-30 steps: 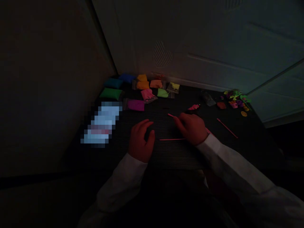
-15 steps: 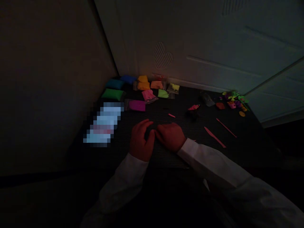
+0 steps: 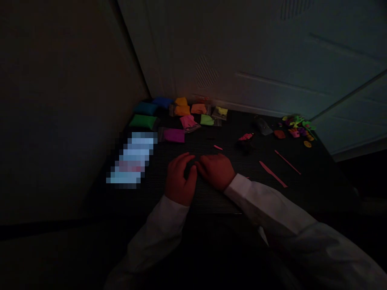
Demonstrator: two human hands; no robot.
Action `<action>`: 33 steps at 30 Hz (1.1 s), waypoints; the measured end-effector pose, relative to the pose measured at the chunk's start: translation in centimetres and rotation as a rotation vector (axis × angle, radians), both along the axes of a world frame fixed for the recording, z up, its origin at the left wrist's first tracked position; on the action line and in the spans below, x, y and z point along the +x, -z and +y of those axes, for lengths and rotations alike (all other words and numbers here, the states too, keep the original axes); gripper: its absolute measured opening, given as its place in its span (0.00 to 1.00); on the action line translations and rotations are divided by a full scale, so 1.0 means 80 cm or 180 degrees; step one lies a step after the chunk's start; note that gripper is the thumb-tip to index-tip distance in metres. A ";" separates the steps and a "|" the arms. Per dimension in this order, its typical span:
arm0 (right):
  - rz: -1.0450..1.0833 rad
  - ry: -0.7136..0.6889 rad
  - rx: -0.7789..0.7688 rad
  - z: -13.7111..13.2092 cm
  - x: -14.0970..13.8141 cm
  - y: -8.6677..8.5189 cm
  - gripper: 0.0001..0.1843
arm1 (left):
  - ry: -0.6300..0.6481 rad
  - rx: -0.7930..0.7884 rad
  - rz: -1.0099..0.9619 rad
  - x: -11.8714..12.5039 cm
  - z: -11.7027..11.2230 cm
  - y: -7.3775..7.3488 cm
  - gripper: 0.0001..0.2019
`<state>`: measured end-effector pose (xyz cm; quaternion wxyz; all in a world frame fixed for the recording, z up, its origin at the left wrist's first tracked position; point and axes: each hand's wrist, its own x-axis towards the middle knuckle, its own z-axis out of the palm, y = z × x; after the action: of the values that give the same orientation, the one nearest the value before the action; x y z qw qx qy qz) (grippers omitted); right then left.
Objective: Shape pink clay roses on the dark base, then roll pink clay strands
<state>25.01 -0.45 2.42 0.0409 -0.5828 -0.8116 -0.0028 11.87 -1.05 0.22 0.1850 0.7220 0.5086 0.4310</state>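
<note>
Side by side over the dark table [image 3: 211, 197], my two hands meet at the fingertips. My left hand [image 3: 180, 179] is curled, its thumb reaching toward the right fingers. My right hand [image 3: 218, 171] is closed, fingers bent down and pointing left. Something dark may lie between them, but the dim light hides what it is. Just beyond the hands is a short pink stick [image 3: 218, 147]. To the right lie a pink plastic knife [image 3: 273, 174] and a thin pink tool [image 3: 287, 162]. A dark lump with a pink top [image 3: 246, 137] sits behind these.
Bags of coloured clay, such as a purple one [image 3: 174, 135] and a green one [image 3: 144, 121], line the back left. A lit, blurred screen [image 3: 133, 157] lies at left. Small colourful clay pieces [image 3: 298, 125] are heaped at the back right, against a pale panel [image 3: 266, 56].
Both hands stay in nearly the same place, with only a very slight shift of the fingers. The view has tilted slightly and looks a little darker.
</note>
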 end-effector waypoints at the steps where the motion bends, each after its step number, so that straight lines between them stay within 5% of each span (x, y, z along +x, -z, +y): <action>1: 0.0025 0.0055 0.0045 0.003 -0.001 -0.003 0.18 | 0.0004 0.0006 0.0008 0.000 0.000 0.000 0.13; 6: 0.0529 0.0259 0.0498 -0.001 0.016 -0.040 0.18 | 0.0038 -0.0014 0.0093 -0.001 0.001 0.001 0.14; 10: 0.1082 0.0696 0.0806 -0.039 0.077 -0.063 0.14 | 0.0082 -0.0007 0.0269 0.000 0.002 0.000 0.14; 16: 0.1165 0.1118 0.0381 -0.096 0.165 -0.019 0.11 | 0.0395 0.0066 0.0900 0.004 0.000 0.002 0.10; 22: 0.1161 0.0716 0.0203 -0.099 0.156 0.017 0.14 | 0.0582 0.0230 0.1394 0.003 -0.004 0.007 0.10; 33: 0.1229 0.0614 0.0153 -0.095 0.155 0.019 0.09 | 0.0726 0.0129 0.1683 -0.001 -0.003 0.008 0.08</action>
<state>37.38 -8.07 0.93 0.2090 -0.6463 -0.7288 0.0856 11.83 -1.25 -0.42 0.0788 0.8654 0.4460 0.2143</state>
